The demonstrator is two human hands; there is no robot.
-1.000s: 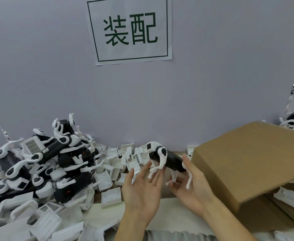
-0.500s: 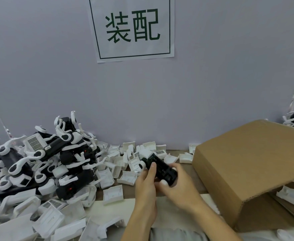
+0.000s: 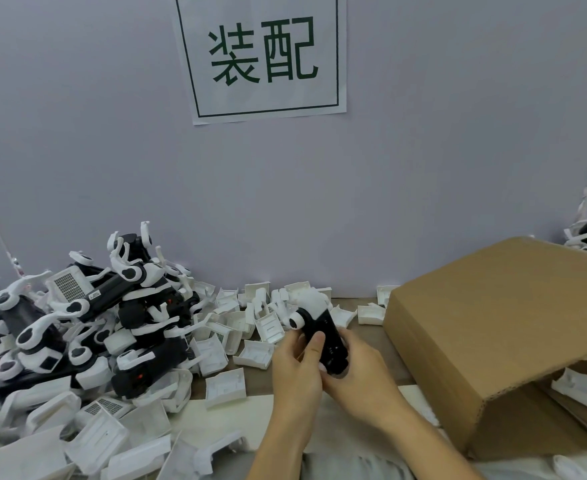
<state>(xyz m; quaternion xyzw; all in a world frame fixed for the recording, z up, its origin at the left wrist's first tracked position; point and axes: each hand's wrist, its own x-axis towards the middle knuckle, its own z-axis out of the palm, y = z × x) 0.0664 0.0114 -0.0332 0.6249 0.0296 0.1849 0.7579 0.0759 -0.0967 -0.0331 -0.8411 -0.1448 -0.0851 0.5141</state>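
A black toy robot-dog body [image 3: 325, 336] with white joints sits between both my hands just above the table's middle. My left hand [image 3: 297, 367] grips its left side, thumb laid across the black top. My right hand [image 3: 358, 372] cups it from below and the right, fingers curled round its near end. A white shell part [image 3: 311, 299] shows at the body's far end. The body's underside is hidden by my palms.
A heap of assembled black-and-white toy dogs [image 3: 87, 317] fills the left. Loose white plastic covers [image 3: 226, 341] lie scattered from there to the middle. A cardboard box [image 3: 500, 330] stands on the right. A grey wall with a paper sign [image 3: 261, 57] rises behind.
The toy body came down from a raised, legs-down pose and was turned over. My open left palm has closed round it; both hands now hold it low over the table.
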